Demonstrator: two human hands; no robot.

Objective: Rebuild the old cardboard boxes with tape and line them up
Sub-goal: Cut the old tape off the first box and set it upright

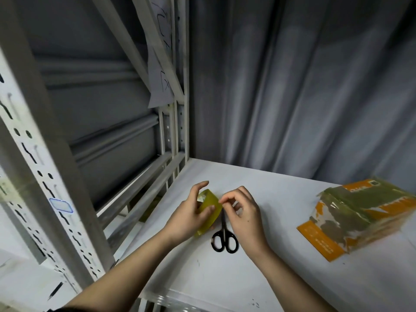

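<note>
My left hand [191, 215] grips a roll of yellowish clear tape [210, 202] above the white table [202, 278]. My right hand [243, 212] pinches at the roll's right edge with thumb and forefinger, where the tape end seems to be. Black-handled scissors [224, 238] lie on the table just below the hands, blades pointing away from me. An orange cardboard box [360, 212], worn, flattened and covered with old tape, lies on the table at the right, apart from both hands.
A grey metal shelving rack [56, 176] stands close at the left, with a paper sheet [161, 64] hanging from it. Grey curtains [292, 86] hang behind the table. The table's left edge meets the rack.
</note>
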